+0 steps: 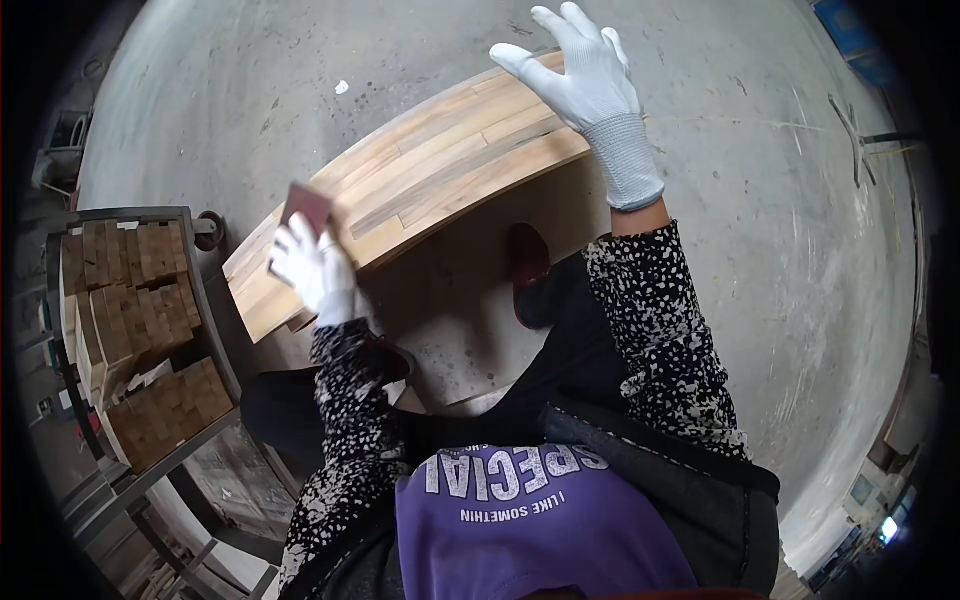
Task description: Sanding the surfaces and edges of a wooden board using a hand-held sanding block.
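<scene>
A long board of pale wood strips glued edge to edge [430, 150] slants across the view in front of me, its near left end close to a rack. On its left part my left hand [312, 268], in a white glove, grips a reddish-brown piece of sandpaper [308, 205]; motion blurs both a little. My right hand [590, 85], gloved too, is over the board's far right end with fingers spread and nothing in them. Whether it touches the wood I cannot tell.
At the left stands a metal rack [215, 300] loaded with stacked wood blocks [165, 415]. A small round container [208, 232] sits by its far corner. My red shoe [530, 255] is under the board's near edge. A blue object [850, 40] lies far right on the concrete floor [780, 250].
</scene>
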Motion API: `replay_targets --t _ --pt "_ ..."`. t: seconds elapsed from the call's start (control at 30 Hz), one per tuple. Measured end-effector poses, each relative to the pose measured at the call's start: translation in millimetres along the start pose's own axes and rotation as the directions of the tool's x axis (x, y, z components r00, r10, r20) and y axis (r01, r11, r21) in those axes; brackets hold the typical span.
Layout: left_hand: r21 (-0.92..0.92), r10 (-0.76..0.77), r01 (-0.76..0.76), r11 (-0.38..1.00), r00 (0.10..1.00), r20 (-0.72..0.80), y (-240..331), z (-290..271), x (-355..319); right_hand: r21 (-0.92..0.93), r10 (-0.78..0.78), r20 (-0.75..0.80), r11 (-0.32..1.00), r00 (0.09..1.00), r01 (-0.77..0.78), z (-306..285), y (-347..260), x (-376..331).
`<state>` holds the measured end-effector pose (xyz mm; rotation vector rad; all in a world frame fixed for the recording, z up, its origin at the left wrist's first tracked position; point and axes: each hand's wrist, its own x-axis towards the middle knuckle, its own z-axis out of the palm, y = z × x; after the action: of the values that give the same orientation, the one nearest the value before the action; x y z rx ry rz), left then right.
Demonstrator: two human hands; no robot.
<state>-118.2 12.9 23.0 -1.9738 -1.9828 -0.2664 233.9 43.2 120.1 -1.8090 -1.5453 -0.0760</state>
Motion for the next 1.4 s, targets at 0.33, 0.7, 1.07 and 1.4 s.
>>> replay_targets --t 0.33,0.7,1.07,1.4 --pt "-0.636 0.604 -0.516 0.574 0.791 -0.097 252.7 -30.5 -5.5 -0.068 -0.064 0.096 0.995 0.993 0.071 -4.2 15.7 6.3" --pt "0.02 0.004 -0.003 1.0 0.999 -0.042 50.4 16.3 65.2 0.019 0.108 0.001 0.994 0.994 -0.108 -2.6 18.6 -1.8" --pt "-0.673 0.586 -0.401 0.622 0.808 0.06 306.9 -24.0 33.8 -0.011 0.074 0.039 0.997 0.997 -0.073 -5.9 22.6 6.2" --pt "-0.219 0.119 -0.091 0.972 0.986 0.118 -35.8 -14.4 -49.4 -0.089 -0.001 0.171 0.996 0.985 0.016 -3.3 27.6 5.9"
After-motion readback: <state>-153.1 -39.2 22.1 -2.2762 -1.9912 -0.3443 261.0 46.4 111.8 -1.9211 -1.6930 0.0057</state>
